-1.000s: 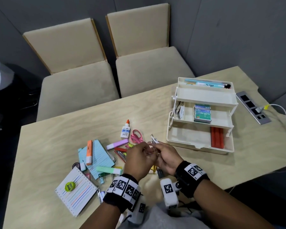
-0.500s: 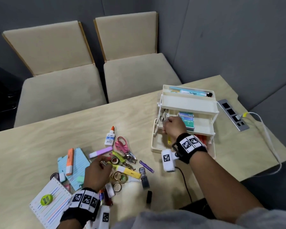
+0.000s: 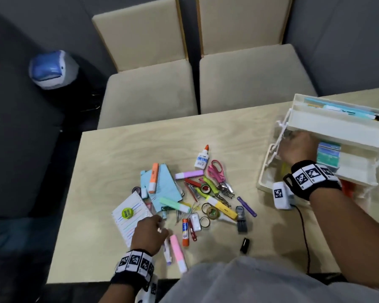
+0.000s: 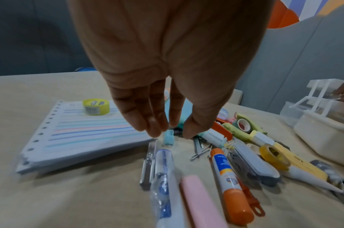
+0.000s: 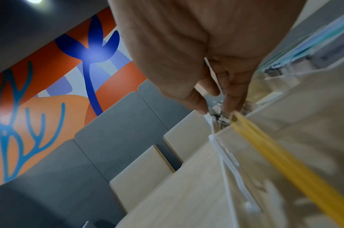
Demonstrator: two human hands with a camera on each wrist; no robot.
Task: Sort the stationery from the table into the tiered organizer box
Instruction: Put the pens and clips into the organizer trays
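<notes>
Stationery (image 3: 197,197) lies heaped in the middle of the table (image 3: 118,154), and I've got both hands in shot. My left hand (image 3: 148,234) hangs low at the near edge of the heap, beside the ruled notepad (image 3: 130,217) with the yellow sharpener (image 3: 126,213) sitting on top. From the left wrist view its fingers (image 4: 153,121) point straight down, thumb close to them, grip narrow, tips just over a small teal clip (image 4: 168,137); I see nothing held between them. Below it lie a white correction pen (image 4: 164,177), a pink highlighter (image 4: 200,202) and an orange-capped glue stick (image 4: 228,182), side by side.

Over at the right of the frame, my right hand (image 3: 299,147) is in at the left end of the middle tier of the tiered organizer box (image 3: 337,127), which stands open. On the right wrist view its fingertips (image 5: 233,101) come together over small dark metal clips (image 5: 219,117) at the tray's corner; blurred, so I cannot tell whether that grip has one pinched or is loose. Pens (image 3: 346,110) lie in the top tier, a teal box (image 3: 328,153) in the middle tier just right of my hand.
</notes>
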